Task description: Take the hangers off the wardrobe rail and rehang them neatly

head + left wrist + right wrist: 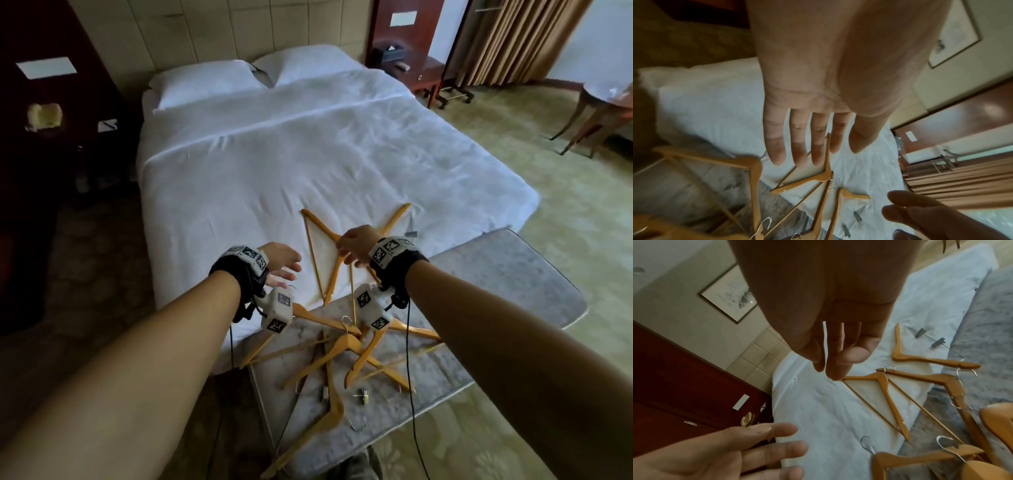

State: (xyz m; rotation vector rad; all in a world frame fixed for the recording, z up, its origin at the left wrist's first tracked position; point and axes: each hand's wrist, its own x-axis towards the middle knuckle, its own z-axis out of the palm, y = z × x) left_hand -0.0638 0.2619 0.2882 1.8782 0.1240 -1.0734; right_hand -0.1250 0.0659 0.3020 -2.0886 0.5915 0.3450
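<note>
Several wooden hangers (342, 346) lie in a loose pile on a grey bench (507, 274) at the foot of the bed. Two more spill onto the white sheet: a bar hanger (320, 222) (803, 183) (888, 392) and a clip hanger (399, 214) (925, 360). My left hand (287, 270) (813, 155) hovers over the bed edge, palm flat and fingers straight, holding nothing. My right hand (346, 255) (830, 368) hangs just above the bar hanger with relaxed fingers, empty. No wardrobe rail is in view.
The white bed (291, 154) fills the middle. Dark wooden furniture (51, 120) stands to the left and a nightstand (407, 65) at the back right. Curtains (513, 37) and a round table (606, 99) are at the right. Cables hang from both wrists.
</note>
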